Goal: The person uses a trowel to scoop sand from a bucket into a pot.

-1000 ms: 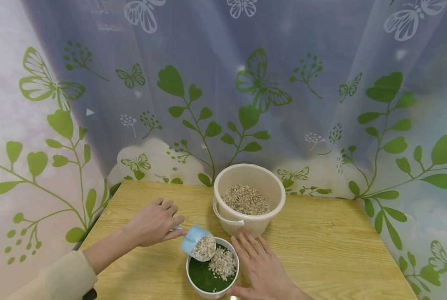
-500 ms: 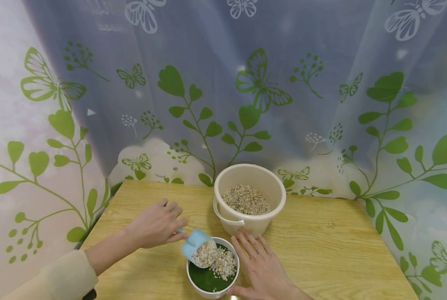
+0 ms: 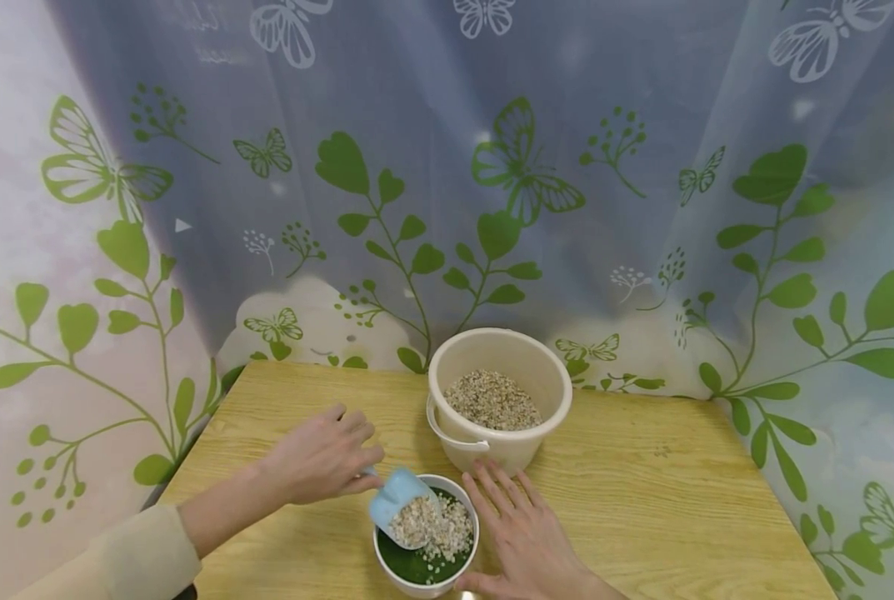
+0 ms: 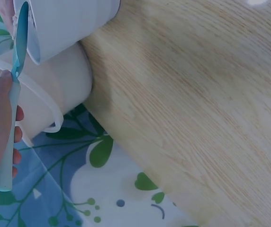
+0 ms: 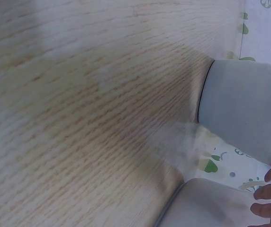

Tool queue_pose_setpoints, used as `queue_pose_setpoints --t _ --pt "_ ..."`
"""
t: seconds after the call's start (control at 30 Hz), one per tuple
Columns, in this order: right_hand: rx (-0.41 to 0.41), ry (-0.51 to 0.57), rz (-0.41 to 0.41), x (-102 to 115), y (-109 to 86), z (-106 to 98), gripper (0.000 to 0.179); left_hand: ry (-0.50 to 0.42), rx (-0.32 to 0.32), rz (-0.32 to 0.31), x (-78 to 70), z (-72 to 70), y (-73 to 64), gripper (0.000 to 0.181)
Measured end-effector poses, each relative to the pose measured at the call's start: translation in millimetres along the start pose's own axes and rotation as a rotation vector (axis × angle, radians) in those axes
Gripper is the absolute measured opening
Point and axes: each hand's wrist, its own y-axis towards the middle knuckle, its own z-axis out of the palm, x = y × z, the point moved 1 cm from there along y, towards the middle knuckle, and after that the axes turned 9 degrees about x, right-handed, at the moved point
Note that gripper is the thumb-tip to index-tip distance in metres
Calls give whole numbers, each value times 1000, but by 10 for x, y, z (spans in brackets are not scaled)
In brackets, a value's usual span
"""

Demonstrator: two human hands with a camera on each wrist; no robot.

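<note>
My left hand [image 3: 327, 458] grips the handle of a light blue scoop [image 3: 392, 493], palm down. Small beige and white gravel [image 3: 415, 523] fills the scoop, which tilts over a white round pot [image 3: 424, 592]. Inside the pot, a dark green surface [image 3: 409, 564] shows, with a heap of gravel at its right side. The left wrist view shows my fingers wrapped round the scoop handle [image 4: 10, 137]. My right hand [image 3: 525, 533] lies beside the pot, fingers straight and spread, thumb at the pot's lower right side.
Behind the pot stands a cream bucket [image 3: 517, 452], partly filled with the same gravel [image 3: 493, 400]. Its white handle [image 3: 454, 440] hangs down at the front left. Both containers stand on a wooden table [image 3: 664, 500], with a butterfly-patterned curtain [image 3: 432, 167] behind.
My left hand has moved slightly right and down. The scoop has dipped further into the pot, its gravel now meeting the heap. My right hand has stayed put.
</note>
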Motion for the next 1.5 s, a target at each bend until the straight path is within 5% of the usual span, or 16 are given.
queue_pose_setpoints --t 0.83,1.1,1.5 --pt "4 11 7 0 5 24 119 91 -68 34 -121 -108 130 45" --pt "21 15 8 4 8 -4 118 124 -139 72 -34 -89 122 47" --pt "36 27 7 2 1 -5 118 154 -165 124 76 -74 122 48"
